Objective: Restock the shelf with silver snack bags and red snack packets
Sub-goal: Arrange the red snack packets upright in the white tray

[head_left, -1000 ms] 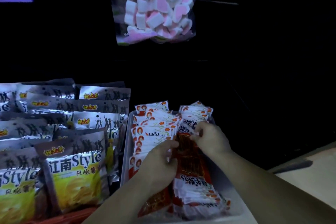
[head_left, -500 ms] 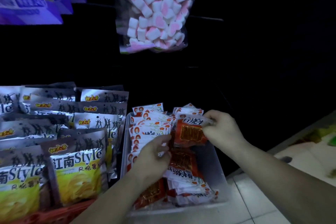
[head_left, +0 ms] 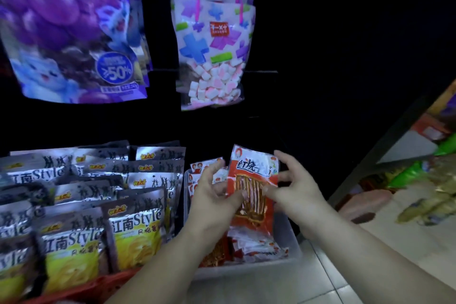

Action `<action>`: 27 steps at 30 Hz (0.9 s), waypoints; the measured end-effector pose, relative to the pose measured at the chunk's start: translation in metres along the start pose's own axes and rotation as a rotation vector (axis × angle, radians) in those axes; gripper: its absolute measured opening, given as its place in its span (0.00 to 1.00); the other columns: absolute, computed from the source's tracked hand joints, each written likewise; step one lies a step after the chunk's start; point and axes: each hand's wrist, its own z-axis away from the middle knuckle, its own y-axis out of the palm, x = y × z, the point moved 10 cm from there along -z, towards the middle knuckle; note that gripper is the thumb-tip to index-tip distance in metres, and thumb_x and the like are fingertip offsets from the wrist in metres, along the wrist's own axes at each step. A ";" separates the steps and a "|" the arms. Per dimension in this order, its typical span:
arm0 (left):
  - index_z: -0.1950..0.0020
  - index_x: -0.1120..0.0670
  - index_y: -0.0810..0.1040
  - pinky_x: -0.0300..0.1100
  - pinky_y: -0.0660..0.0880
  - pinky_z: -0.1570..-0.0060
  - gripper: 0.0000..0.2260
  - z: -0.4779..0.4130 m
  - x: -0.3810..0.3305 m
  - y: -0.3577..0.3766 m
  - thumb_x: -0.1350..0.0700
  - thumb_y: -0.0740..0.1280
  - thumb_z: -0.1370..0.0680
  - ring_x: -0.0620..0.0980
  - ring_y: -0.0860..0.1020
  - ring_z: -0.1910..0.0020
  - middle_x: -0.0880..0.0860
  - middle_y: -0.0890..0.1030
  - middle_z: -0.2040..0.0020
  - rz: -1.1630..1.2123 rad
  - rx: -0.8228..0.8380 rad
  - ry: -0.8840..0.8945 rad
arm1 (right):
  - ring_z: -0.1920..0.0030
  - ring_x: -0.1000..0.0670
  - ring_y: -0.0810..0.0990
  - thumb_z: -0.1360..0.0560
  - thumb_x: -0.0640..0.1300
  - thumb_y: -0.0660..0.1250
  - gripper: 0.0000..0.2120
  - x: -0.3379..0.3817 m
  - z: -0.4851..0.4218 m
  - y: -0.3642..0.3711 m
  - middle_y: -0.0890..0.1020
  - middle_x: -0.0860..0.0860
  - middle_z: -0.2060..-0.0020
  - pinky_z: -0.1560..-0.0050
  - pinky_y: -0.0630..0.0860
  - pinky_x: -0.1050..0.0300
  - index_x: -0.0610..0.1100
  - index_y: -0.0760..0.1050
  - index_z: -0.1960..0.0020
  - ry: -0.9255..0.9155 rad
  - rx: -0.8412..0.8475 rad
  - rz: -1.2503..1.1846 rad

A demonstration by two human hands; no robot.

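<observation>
Red snack packet (head_left: 251, 195), one unit, held upright above its bin. The left hand (head_left: 212, 195) and right hand (head_left: 296, 190) pinch it by opposite edges, thumbs on its face. Grey bin (head_left: 294, 249) beneath: rear packets (head_left: 197, 168) standing, front ones lying loose, so restocking is judged partway. Silver snack bags (head_left: 138, 207), just left, stand in full rows and look finished. Unclear: fingers behind the packet, bin depth, dark shelf interior, blurred goods (head_left: 419, 180) at right.

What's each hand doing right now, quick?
Left hand: thumb and fingers pinching the left edge of the red snack packet.
Right hand: pinching the same packet's right edge, thumb in front.
</observation>
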 end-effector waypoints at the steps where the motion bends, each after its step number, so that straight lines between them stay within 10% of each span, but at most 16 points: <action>1: 0.28 0.38 0.66 0.34 0.81 0.58 0.31 0.007 -0.004 -0.001 0.63 0.73 0.22 0.41 0.85 0.53 0.48 0.86 0.50 0.001 0.001 0.009 | 0.53 0.52 0.85 0.24 0.30 0.71 0.36 0.001 0.007 -0.002 0.82 0.49 0.50 0.57 0.83 0.54 0.62 0.67 0.28 -0.008 -0.022 0.006; 6: 0.26 0.43 0.69 0.45 0.83 0.47 0.28 0.025 -0.004 0.002 0.63 0.72 0.22 0.50 0.85 0.45 0.51 0.87 0.47 0.031 0.014 0.033 | 0.50 0.52 0.87 0.24 0.31 0.73 0.45 -0.001 0.024 0.005 0.87 0.53 0.50 0.50 0.84 0.53 0.67 0.57 0.22 -0.007 0.112 -0.108; 11: 0.23 0.35 0.61 0.33 0.81 0.61 0.34 0.030 0.001 0.011 0.58 0.73 0.22 0.34 0.83 0.53 0.41 0.79 0.44 -0.073 0.072 -0.020 | 0.47 0.50 0.86 0.23 0.29 0.70 0.45 -0.002 0.023 -0.001 0.86 0.54 0.48 0.49 0.85 0.48 0.66 0.58 0.21 0.000 0.161 -0.079; 17: 0.18 0.39 0.53 0.30 0.78 0.49 0.47 0.029 0.010 0.025 0.57 0.79 0.27 0.35 0.79 0.42 0.41 0.69 0.27 -0.271 0.233 -0.067 | 0.50 0.51 0.87 0.23 0.31 0.71 0.35 -0.010 0.012 0.000 0.87 0.52 0.52 0.46 0.84 0.47 0.59 0.66 0.25 0.003 0.128 -0.055; 19: 0.18 0.37 0.47 0.36 0.63 0.29 0.51 0.025 0.003 0.022 0.45 0.80 0.29 0.43 0.56 0.21 0.41 0.43 0.18 -0.585 0.161 0.020 | 0.49 0.50 0.87 0.21 0.33 0.70 0.29 -0.011 0.012 -0.001 0.88 0.51 0.52 0.42 0.82 0.46 0.58 0.69 0.28 0.008 0.122 -0.058; 21: 0.20 0.32 0.47 0.42 0.50 0.24 0.49 0.027 -0.015 0.033 0.37 0.77 0.31 0.40 0.35 0.21 0.34 0.29 0.22 -0.771 0.162 0.198 | 0.49 0.47 0.87 0.20 0.34 0.69 0.25 -0.011 0.014 -0.004 0.88 0.49 0.52 0.41 0.82 0.43 0.59 0.72 0.32 0.022 0.114 -0.078; 24: 0.29 0.24 0.58 0.26 0.57 0.28 0.39 0.035 -0.030 0.051 0.33 0.77 0.33 0.30 0.54 0.25 0.25 0.53 0.26 -0.628 0.274 0.267 | 0.51 0.42 0.87 0.21 0.33 0.69 0.23 -0.008 0.016 -0.009 0.87 0.44 0.53 0.47 0.83 0.47 0.53 0.75 0.31 0.051 0.080 -0.145; 27: 0.24 0.29 0.62 0.33 0.65 0.29 0.43 0.037 -0.030 0.058 0.30 0.77 0.36 0.29 0.63 0.27 0.28 0.62 0.27 -0.607 0.330 0.287 | 0.53 0.45 0.87 0.21 0.31 0.68 0.22 -0.003 0.025 -0.004 0.88 0.42 0.52 0.55 0.83 0.55 0.52 0.76 0.34 0.105 0.139 -0.236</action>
